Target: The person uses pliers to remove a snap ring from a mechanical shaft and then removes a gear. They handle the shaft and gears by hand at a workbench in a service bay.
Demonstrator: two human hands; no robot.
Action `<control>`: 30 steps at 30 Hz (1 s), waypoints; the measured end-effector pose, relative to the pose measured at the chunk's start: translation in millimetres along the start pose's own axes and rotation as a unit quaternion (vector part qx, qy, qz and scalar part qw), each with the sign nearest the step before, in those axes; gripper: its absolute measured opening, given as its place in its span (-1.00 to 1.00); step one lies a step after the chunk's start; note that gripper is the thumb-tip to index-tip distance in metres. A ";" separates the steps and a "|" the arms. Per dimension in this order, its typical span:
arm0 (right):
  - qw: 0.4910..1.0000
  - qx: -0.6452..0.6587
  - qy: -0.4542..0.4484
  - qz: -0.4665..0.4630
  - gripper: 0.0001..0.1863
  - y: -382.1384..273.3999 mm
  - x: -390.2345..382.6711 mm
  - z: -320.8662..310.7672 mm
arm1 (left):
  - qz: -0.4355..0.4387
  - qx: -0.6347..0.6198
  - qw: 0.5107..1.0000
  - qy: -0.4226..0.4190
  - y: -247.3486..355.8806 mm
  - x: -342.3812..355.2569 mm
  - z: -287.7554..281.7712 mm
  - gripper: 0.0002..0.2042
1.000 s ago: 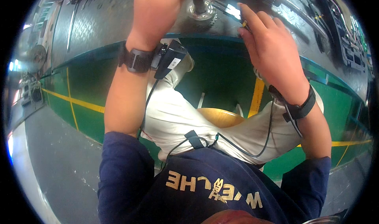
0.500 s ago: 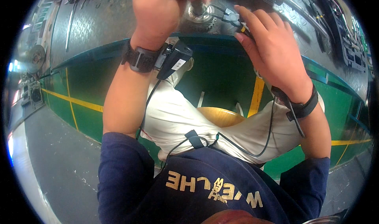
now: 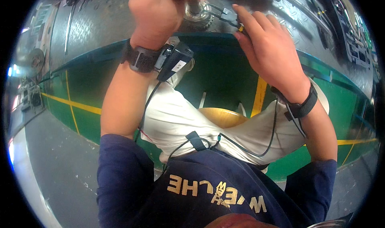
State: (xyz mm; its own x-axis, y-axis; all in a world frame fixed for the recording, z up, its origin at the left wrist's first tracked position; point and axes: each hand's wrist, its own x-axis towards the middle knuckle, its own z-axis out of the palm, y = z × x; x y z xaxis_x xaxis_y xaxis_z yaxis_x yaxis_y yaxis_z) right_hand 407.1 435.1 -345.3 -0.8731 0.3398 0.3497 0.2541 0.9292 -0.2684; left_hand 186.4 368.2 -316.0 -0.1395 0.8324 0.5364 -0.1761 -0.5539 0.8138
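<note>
An upright metal shaft with a toothed gear [image 3: 199, 22] round its lower part stands near the bench's front edge. My left hand [image 3: 158, 13] is curled over the top of the shaft, and its blurred fingers are partly cut off by the upper edge of the picture. Whatever they grip there is hidden. My right hand [image 3: 272, 47] is closed round the handles of a pair of pliers [image 3: 229, 16] from the right. The slim jaws of the pliers reach left to the shaft just above the gear; whether they touch it I cannot tell.
The metal bench top [image 3: 100, 27] has a raised tread pattern. A long metal shaft [image 3: 300, 5] lies at the back right, beside a dark tool case [image 3: 353, 39]. A thin rod [image 3: 69, 29] lies at the left. Below the bench, a round wooden stool seat [image 3: 224, 117] shows between my legs.
The whole view has shifted slightly, so hands and bench appear a little further left. Both hands keep their places at the shaft and on the pliers.
</note>
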 end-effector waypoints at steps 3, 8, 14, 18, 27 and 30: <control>1.000 0.015 0.011 0.008 -0.53 -3.3 -1.4 7.1 | 0.062 -0.370 0.927 -0.009 -14.2 1.0 3.1 -0.61; 0.999 0.044 0.026 0.018 -0.57 -4.9 -0.8 7.7 | -0.001 -0.015 0.999 0.028 7.2 -0.8 2.2 -0.61; 0.998 0.051 0.015 0.030 -0.59 -10.0 0.7 3.6 | 0.011 -0.012 0.999 0.028 5.2 -2.0 -0.5 -0.62; 0.998 0.053 0.000 0.033 -0.58 -14.4 3.4 -5.3 | 0.004 -0.023 1.000 0.020 3.8 -3.1 -2.0 -0.62; 0.998 0.029 -0.033 0.052 -0.51 -31.1 1.8 -12.1 | 0.009 -0.016 0.999 0.033 2.5 -0.6 -4.0 -0.64; 0.998 0.024 -0.031 0.050 -0.50 -29.0 0.8 -13.0 | 0.005 -0.010 0.999 0.039 3.3 -1.2 1.6 -0.64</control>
State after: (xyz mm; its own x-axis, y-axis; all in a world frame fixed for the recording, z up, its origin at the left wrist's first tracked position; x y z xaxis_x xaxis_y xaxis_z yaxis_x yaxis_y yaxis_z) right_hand 404.5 410.3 -325.7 -0.8687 0.4200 0.2625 0.3234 0.8824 -0.3418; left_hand 187.5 365.4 -313.6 -0.2162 0.8231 0.5251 -0.1946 -0.5633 0.8030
